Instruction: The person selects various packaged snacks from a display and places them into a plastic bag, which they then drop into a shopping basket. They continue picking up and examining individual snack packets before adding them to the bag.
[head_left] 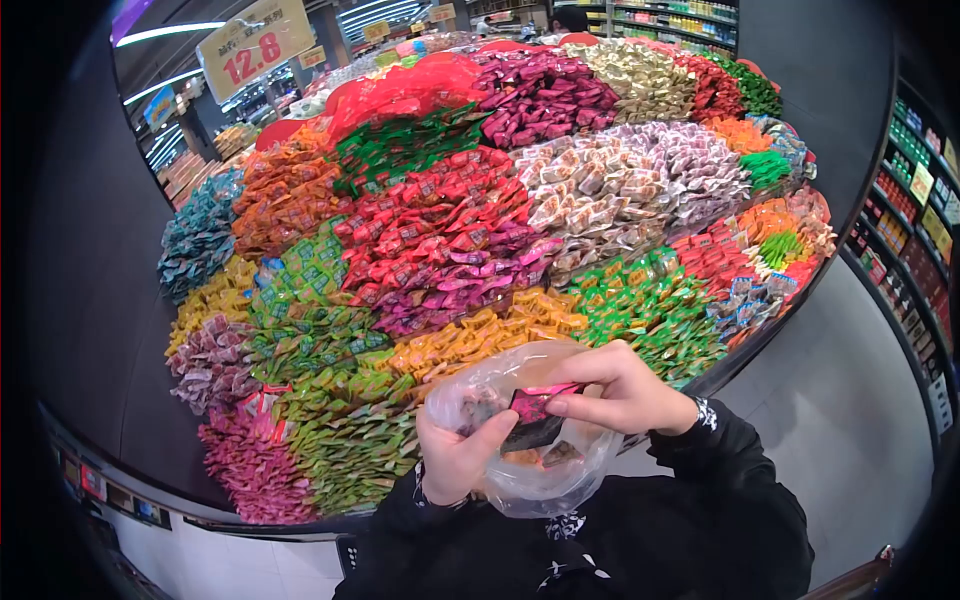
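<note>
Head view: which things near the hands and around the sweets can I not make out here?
All in the head view:
- Plastic bag: the crinkled film blurs its contents.
- Pink packet in the right hand: print too small to read.
- Left hand: its fingers are hidden behind the bag.
- Price sign: only 12.8 is legible; other text is too small.
- Shelves at right: cut off by the dark lens edge.

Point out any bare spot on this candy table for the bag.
None on top: candy piles crowd everything up to the dark rim. Only the pale floor between rim and shelves, right of the bag, is bare.
</note>
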